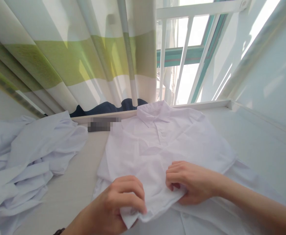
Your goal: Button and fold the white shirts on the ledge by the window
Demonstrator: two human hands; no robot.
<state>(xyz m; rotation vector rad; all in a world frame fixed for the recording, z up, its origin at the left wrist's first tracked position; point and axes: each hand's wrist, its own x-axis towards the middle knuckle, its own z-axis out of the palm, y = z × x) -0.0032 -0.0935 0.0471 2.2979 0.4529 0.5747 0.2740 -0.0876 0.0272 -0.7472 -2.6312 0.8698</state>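
A white collared shirt lies face up on a pale table, collar toward the window. My left hand is closed, pinching the shirt's near hem at the lower middle. My right hand is closed too, its fingers curled into the hem fabric just to the right. Both hands grip the same near edge, a short gap apart. A second white garment lies under the shirt, near my right forearm.
A heap of crumpled white garments covers the table's left side. Behind stand a green-and-white striped curtain, a white sill and a barred window. A blurred dark object rests near the sill.
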